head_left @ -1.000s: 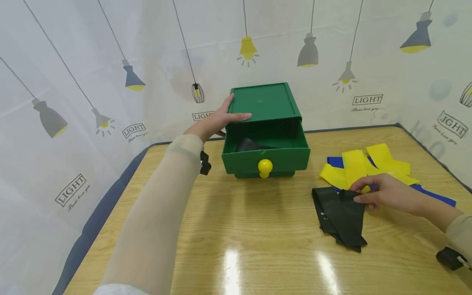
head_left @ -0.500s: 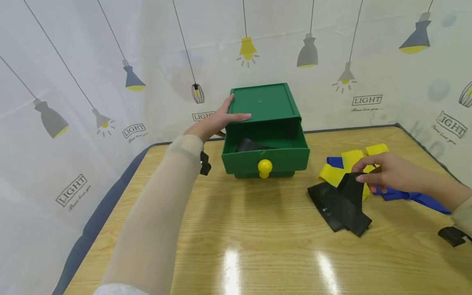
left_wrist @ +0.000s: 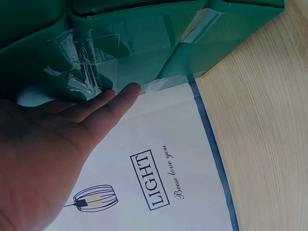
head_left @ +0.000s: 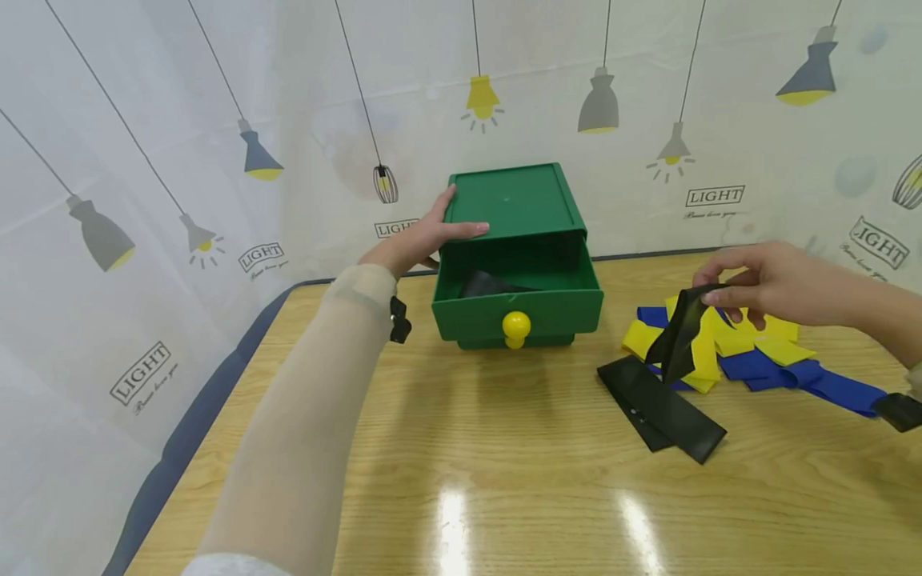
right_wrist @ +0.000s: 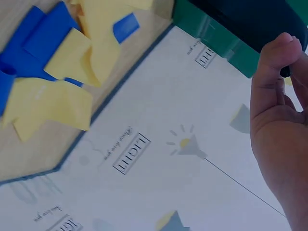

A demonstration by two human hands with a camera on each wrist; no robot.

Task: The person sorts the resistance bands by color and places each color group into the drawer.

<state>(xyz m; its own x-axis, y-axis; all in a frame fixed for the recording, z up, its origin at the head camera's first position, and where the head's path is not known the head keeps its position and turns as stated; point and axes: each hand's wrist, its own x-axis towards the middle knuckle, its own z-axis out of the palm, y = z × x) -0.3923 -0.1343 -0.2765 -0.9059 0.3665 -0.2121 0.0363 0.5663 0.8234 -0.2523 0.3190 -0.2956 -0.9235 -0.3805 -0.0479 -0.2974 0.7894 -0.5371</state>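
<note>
Right fingers (head_left: 723, 258) clamp black strip (head_left: 679, 336), frame right; left fingers (head_left: 442, 206) apart on green box (head_left: 511, 200), upper centre; we should lift gently.

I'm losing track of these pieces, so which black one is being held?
The black strip pinched in the right hand, hanging down; the other black pieces lie on the table and in the open green drawer.

The left arm (head_left: 306, 408) reaches forward, left hand (head_left: 423, 238) spread; right hand (head_left: 774, 284) pinches.
</note>
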